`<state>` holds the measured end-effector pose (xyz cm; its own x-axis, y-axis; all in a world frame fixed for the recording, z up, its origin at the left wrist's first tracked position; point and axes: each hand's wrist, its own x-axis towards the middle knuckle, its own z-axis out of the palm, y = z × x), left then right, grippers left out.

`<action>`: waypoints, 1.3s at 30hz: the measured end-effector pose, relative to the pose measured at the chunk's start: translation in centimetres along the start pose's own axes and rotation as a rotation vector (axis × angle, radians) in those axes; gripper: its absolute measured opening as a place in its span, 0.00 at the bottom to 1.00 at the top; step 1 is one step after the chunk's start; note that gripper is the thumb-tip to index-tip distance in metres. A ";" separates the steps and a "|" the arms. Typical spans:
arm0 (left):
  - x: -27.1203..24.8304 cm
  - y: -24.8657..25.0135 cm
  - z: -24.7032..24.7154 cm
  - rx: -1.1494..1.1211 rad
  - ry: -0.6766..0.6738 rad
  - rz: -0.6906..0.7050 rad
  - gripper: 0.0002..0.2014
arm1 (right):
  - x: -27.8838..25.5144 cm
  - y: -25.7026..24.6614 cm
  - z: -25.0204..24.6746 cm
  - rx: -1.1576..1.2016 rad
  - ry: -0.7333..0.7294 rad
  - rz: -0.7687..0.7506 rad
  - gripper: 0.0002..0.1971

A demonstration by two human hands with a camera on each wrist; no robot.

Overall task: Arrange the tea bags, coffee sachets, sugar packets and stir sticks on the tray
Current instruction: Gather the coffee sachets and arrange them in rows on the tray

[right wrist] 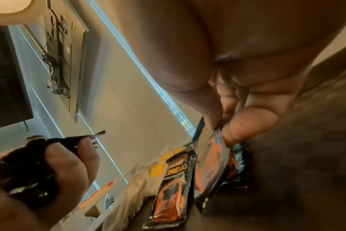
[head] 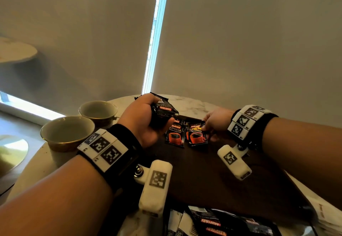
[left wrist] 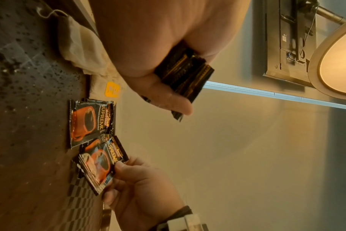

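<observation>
Several coffee sachets (head: 212, 224) are getting cut off at the bottom edge of the head view, near the forearms, so their count is unclear. The tea bags (left wrist: 83, 46) are only showing in the wrist views, partly hidden behind the left hand (head: 142, 122). That hand is curling around a bunch of black sachets (head: 162, 109), lifted above the dark tray (head: 203, 171). The right hand (head: 216, 121) is pinching the top corner of the right sachet (head: 197, 134), tilting one edge up. Between the hands, the left sachet (head: 174, 134) is lying flat on the tray, long axis pointing away from the person, printed top farthest.
</observation>
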<state>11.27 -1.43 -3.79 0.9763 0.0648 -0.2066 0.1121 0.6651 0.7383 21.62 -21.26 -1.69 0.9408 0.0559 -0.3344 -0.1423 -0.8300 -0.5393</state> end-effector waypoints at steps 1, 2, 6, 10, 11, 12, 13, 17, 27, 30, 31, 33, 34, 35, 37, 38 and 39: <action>0.0 0.0 0.0 0.001 0.001 0.003 0.14 | 0.2 0.0 0.1 0.033 -0.012 0.011 0.04; 0.0 0.0 0.0 0.003 0.004 0.005 0.13 | 0.5 -0.1 0.2 0.046 -0.020 0.021 0.05; -0.1 0.0 0.1 0.007 0.013 0.016 0.10 | 1.6 -0.2 0.2 0.060 -0.007 0.052 0.04; -0.4 0.0 0.3 0.008 0.013 0.018 0.07 | 2.2 -0.1 0.4 0.011 -0.037 0.075 0.02; -0.4 0.0 0.3 0.007 0.013 0.018 0.07 | 2.2 -0.1 0.5 0.006 -0.056 0.082 0.02; -0.5 0.0 0.3 0.008 0.012 0.018 0.08 | 2.4 -0.1 0.5 -0.002 -0.075 0.085 0.04; -0.5 0.0 0.3 0.009 0.012 0.016 0.08 | 2.5 -0.1 0.5 -0.009 -0.090 0.092 0.05; -0.6 0.0 0.3 0.014 0.017 0.009 0.08 | 2.7 0.0 0.4 -0.010 -0.063 0.087 0.06; -0.4 -0.2 0.3 0.019 0.025 0.002 0.10 | 3.0 0.0 0.6 0.096 -0.035 0.101 0.09; -0.3 -0.2 0.2 0.018 0.020 0.005 0.10 | 2.4 -0.4 0.7 0.062 -0.037 0.104 0.07; -0.2 -0.2 0.2 0.014 0.016 0.004 0.11 | 2.0 -0.6 0.6 0.051 -0.020 0.093 0.07; -0.1 -0.3 0.2 0.001 -0.002 -0.002 0.13 | 0.8 -1.4 0.0 -0.156 0.093 -0.015 0.10; 0.0 -0.3 0.2 -0.002 -0.011 -0.006 0.14 | 0.0 -1.9 -0.3 -0.274 0.149 -0.101 0.12; 0.0 -0.4 0.3 0.000 -0.016 -0.011 0.14 | -1.0 -2.4 -0.5 -0.311 0.171 -0.189 0.14; 0.1 -0.5 0.2 0.013 -0.024 -0.028 0.16 | -3.0 -3.1 -0.8 -0.259 0.106 -0.377 0.24; 0.1 -0.5 0.2 0.022 -0.039 -0.035 0.17 | -4.1 -3.6 -0.8 -0.257 0.064 -0.478 0.30; 0.1 -0.5 0.1 0.028 -0.049 -0.043 0.18 | -5.1 -3.9 -0.7 -0.275 0.028 -0.567 0.33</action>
<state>11.33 -1.85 -4.14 0.9783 -0.0002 -0.2071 0.1583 0.6454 0.7473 17.61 -18.68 2.67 0.8551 0.5175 -0.0321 0.4617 -0.7882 -0.4070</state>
